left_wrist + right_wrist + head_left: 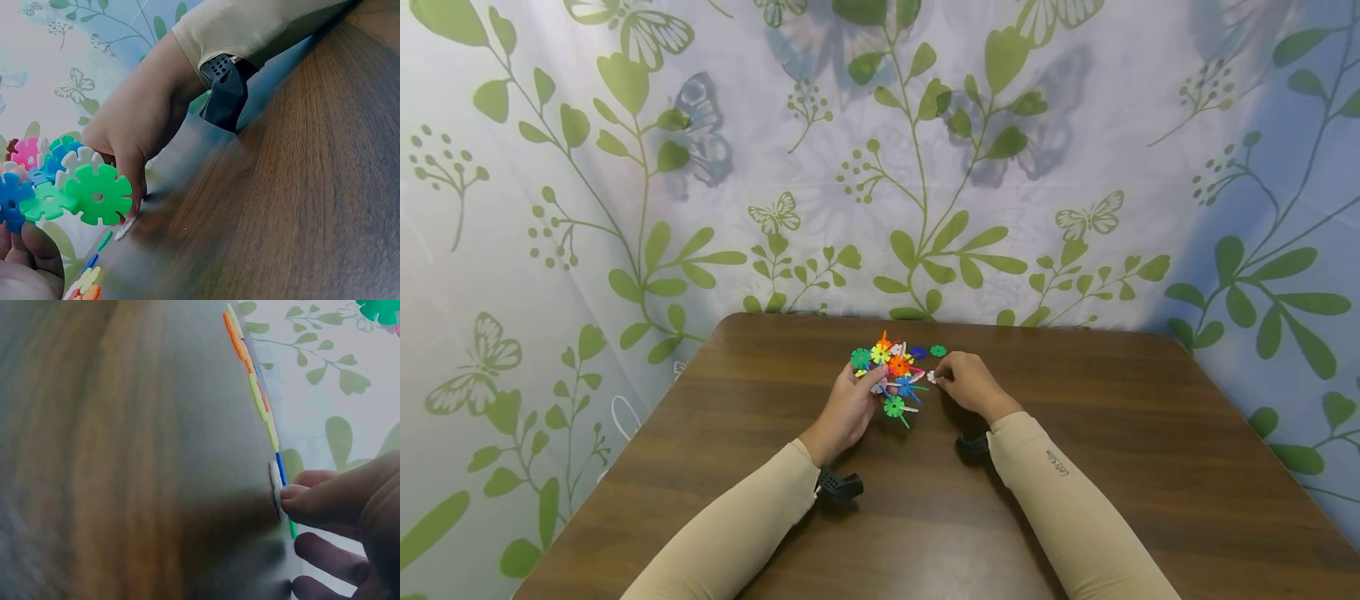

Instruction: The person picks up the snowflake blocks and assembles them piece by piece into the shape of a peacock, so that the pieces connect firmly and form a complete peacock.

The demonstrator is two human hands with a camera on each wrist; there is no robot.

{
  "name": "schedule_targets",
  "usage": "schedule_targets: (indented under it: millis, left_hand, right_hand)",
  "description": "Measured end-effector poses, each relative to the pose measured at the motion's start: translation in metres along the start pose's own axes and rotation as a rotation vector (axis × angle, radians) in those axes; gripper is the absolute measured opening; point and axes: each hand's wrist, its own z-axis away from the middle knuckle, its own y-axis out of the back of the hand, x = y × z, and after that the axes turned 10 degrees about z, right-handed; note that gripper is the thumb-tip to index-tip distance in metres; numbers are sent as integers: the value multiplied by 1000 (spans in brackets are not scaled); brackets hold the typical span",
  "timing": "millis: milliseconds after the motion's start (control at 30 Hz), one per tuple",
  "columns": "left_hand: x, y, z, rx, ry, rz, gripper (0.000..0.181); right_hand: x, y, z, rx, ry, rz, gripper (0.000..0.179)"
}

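Head view, centre: your left hand (848, 410) grips a multicoloured notched-disc plastic cluster (898, 365); your right hand (968, 382) pinches a white flower-shaped plastic disc (931, 377).

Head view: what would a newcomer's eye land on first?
Probably the multicoloured cluster of flower-shaped pieces, held in the left hand over the brown table. Next, the leaf-and-butterfly backdrop behind the table. Then the right hand, just right of the cluster, touching a small white piece.

MARKING: dark lettering (1057, 463), small, appears to read "Let's Slim" | CARRIER: beige right sleeve (1075, 512), forearm section | ORIENTATION: text runs along the forearm | SOURCE: head view
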Motion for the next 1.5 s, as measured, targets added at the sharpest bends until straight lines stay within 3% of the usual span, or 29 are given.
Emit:
schedule_targets:
  millis: [167,400,600,767,867,1033,1167,1300,1500]
  left_hand:
    - [-1,1,0,-20,-3,17,26]
    - [0,0,-1,-40,6,21,25]
    - [0,0,-1,-41,13,15,28]
    - [-2,0,0,-43,2,2,29]
    - [-3,0,0,-45,-5,-2,30]
    - [-5,1,1,-50,-14,-20,33]
    - [-5,0,2,-53,-7,-66,42]
    - [-3,-2,4,-62,6,-128,46]
    - [-5,-2,7,-104,7,-191,48]
  right_hand:
    - [1,0,1,27,10,-25,12]
    - [-2,7,1,-2,113,-13,10]
    - [-5,10,0,-21,115,-7,9]
    - [-4,13,0,-23,75,-120,9]
    - [-5,20,0,42,52,-196,8]
    - [-9,36,-1,224,-2,-305,4]
    - [-18,54,0,260,-14,-461,16]
    - [-30,71,5,214,43,-575,27]
    - [-48,85,10,115,256,-605,28]
